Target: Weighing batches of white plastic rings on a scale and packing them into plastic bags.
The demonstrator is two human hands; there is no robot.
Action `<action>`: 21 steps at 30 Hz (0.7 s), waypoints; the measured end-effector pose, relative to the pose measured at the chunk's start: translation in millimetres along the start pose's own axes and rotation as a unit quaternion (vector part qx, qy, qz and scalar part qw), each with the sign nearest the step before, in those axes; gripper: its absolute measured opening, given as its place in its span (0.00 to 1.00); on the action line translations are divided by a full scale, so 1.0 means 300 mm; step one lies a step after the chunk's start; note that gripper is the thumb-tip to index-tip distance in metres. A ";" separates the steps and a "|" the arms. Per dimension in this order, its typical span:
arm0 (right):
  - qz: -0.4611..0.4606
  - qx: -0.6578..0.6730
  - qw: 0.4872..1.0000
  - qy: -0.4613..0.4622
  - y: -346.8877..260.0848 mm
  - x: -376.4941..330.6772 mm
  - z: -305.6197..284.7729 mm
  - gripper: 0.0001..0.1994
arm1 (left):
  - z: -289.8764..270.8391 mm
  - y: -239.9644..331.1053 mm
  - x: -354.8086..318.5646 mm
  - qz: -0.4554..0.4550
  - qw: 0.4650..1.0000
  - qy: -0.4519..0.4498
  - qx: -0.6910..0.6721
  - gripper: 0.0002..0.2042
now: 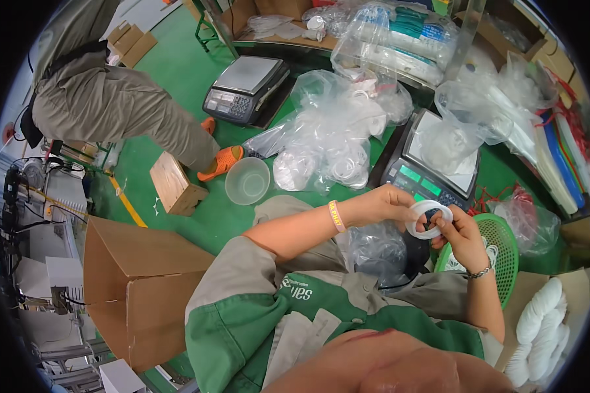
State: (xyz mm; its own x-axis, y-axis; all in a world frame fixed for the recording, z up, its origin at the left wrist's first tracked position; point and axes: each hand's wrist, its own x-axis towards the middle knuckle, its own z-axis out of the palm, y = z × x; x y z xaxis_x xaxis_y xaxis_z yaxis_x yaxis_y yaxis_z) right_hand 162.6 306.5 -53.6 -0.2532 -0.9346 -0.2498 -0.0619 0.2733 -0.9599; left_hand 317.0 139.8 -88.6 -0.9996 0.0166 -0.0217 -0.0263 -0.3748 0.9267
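Observation:
A white plastic ring (423,234) is held up in front of me by both hands. My left hand (385,205) pinches its left side, and a pink and yellow band circles that wrist. On the right side of the ring, the thumb and fingers of my right hand (464,240) are closed. Below my right hand, a green perforated basket (509,257) contains white rings. Just beyond my hands stands a scale (410,178) with lit green displays, and a clear plastic bag (442,144) rests on it.
Clear bags of white round parts (334,144) cover the floor ahead, near a second scale (246,85). Left are a translucent tub (248,181), a wooden stool (176,183), an open cardboard box (151,281) and another person's leg (157,118). White bundled material (537,327) lies right.

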 end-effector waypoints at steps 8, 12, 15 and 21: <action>-0.007 -0.037 0.999 -0.012 0.017 0.009 0.011 0.07 | 0.008 -0.016 -0.011 0.004 0.997 -0.074 -0.024 0.10; 0.004 -0.029 0.999 -0.029 0.021 0.012 0.014 0.06 | 0.013 -0.002 -0.016 -0.011 0.996 -0.085 -0.008 0.09; 0.004 -0.038 0.999 -0.029 0.009 0.011 0.019 0.05 | 0.020 -0.015 -0.018 -0.003 0.996 -0.089 0.007 0.09; -0.004 -0.054 0.998 -0.019 -0.002 0.008 0.023 0.05 | 0.013 -0.004 -0.025 -0.041 0.994 -0.101 -0.009 0.09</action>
State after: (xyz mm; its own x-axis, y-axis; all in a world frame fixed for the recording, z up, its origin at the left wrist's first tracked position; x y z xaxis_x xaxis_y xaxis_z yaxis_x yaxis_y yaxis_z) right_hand 168.6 302.4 -54.4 -0.2154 -0.9442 -0.2491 -0.1677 0.2871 -0.9431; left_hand 324.4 143.8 -88.2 -0.9722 0.2332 -0.0195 -0.1098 -0.3812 0.9179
